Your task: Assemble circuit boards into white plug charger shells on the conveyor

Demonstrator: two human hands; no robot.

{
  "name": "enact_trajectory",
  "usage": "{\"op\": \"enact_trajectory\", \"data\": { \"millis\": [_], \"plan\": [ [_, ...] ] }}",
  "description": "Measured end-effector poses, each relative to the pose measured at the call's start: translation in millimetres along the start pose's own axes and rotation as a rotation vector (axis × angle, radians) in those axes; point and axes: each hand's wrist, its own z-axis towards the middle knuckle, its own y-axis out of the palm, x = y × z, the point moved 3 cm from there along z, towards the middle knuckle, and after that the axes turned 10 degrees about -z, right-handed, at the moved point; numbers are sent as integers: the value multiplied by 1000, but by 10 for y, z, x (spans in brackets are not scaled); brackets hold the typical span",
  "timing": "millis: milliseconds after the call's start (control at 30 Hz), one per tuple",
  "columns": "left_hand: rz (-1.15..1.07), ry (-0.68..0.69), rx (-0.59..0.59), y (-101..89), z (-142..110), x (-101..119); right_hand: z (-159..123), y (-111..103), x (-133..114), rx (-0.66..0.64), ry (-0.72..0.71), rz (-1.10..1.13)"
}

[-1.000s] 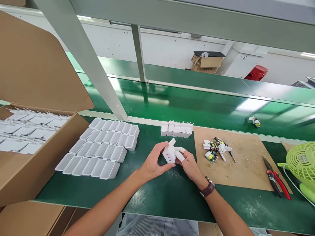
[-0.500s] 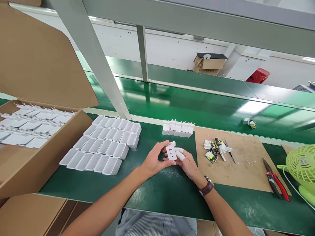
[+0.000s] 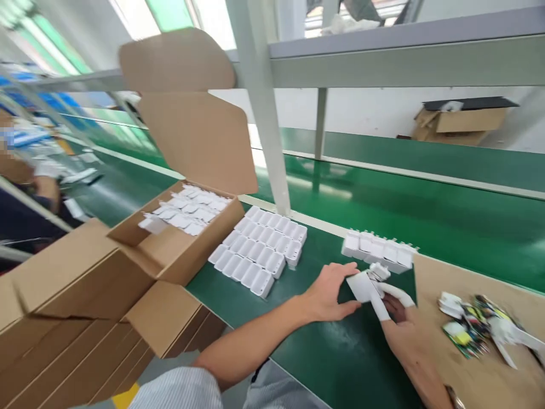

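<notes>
Between my hands is a white wall charger [image 3: 361,286] with its plug end up. My right hand [image 3: 402,324], white covers on its fingertips, grips the charger from the right. My left hand [image 3: 327,292] is open beside its left edge, thumb and fingers spread; whether a fingertip touches it I cannot tell. Behind them stands a row of white chargers [image 3: 377,249] with plugs upward. To the left, rows of hollow white charger housings [image 3: 249,253] lie on the green bench [image 3: 315,346].
An open cardboard box [image 3: 204,241] with several white chargers stands at left, above more cartons [image 3: 89,352]. Circuit parts [image 3: 468,326] lie on a brown board [image 3: 430,284] at right. A grey post [image 3: 266,125] rises behind the housings. Another person's arm [image 3: 49,187] shows far left.
My view has swung left, bringing the cartons and another person into sight. The charger has turned, so its port face no longer shows. My left hand has loosened from it.
</notes>
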Motion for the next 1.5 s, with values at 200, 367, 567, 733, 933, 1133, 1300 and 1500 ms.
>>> {"op": "enact_trajectory", "data": {
  "millis": [200,367,567,733,933,1133,1300,1500],
  "plan": [
    [-191,-161,-10,-11,16,-83,-48,59,-5,-70,-98,-206],
    [-403,-195,54,-85,112,-82,-16,137,-118,-211,-192,-116],
    [-460,-70,-49,-221,171,26,20,132,-136,-367,-154,-129],
    [-429,66,-197,-239,216,89,47,150,-169,-384,-162,-92],
    [-379,65,-281,-257,273,162,61,142,-188,-384,-146,-130],
    [-340,-3,-272,-234,268,118,74,151,-152,-380,-173,-143],
    [-234,41,-132,-172,239,84,85,194,-115,-374,-294,-125],
    [-145,188,-134,-171,213,116,85,220,-86,-360,-337,-131]
  ]
}}
